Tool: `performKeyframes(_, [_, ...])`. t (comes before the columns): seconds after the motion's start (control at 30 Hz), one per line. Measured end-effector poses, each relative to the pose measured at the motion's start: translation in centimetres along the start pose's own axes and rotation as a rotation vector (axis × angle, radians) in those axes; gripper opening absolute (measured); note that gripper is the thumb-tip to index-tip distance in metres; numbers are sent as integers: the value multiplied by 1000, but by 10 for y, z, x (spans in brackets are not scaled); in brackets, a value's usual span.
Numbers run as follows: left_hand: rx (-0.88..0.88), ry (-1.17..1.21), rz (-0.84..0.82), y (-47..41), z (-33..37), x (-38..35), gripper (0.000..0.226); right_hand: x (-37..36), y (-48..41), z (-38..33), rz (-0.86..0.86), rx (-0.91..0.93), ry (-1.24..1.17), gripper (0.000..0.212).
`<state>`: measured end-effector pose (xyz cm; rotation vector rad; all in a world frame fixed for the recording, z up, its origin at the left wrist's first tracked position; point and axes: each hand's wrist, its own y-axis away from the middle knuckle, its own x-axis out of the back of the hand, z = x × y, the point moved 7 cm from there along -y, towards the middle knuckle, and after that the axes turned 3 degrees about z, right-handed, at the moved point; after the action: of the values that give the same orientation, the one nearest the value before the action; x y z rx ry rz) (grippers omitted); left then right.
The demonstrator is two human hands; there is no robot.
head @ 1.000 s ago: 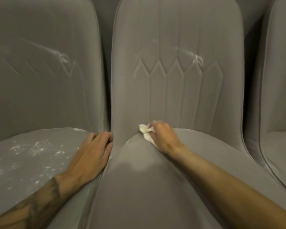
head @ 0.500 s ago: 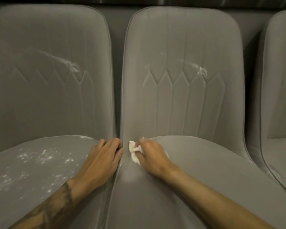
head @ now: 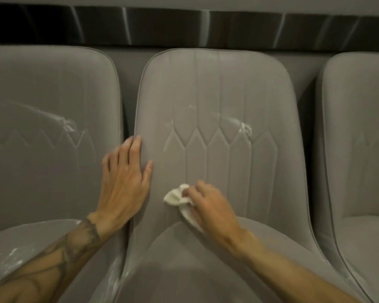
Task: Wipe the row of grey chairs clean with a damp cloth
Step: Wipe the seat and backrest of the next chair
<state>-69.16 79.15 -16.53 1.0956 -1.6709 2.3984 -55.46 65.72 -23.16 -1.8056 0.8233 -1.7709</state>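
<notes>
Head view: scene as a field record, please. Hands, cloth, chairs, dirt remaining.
left hand: flat on the left edge of the middle chair backrest, fingers straight
right hand: holds the cloth against the middle chair's lower backrest
cloth: white, crumpled
middle chair: white smear on the backrest, above and right of the cloth
left chair: white streak on backrest, white specks on seat
right chair: partly in view

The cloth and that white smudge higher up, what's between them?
Only bare grey backrest with stitched seams lies between the cloth and the white smudge, seen in the head view.
</notes>
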Motion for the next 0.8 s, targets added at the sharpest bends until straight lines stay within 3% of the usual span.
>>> performKeyframes(0.17, [20,-19,53,-57,7,-9,68,92,-71,78,339,-17,250,27])
performKeyframes(0.33, [0,15,124,-71,0,-14,67,172,-149,136,478,-53,458,30])
performKeyframes(0.43, [-3,28,180,-72,-1,-18,66,195,-180,156,573,-167,534,29])
performKeyframes(0.53, [-2,31,225,-72,-2,-21,66,172,-157,153,569,-189,559,33])
performKeyframes(0.7, [15,70,241,-72,-2,-23,65,150,-122,144,397,102,660,28])
performKeyframes(0.8, [9,74,257,-74,-5,-25,65,191,-175,160,513,-16,711,31])
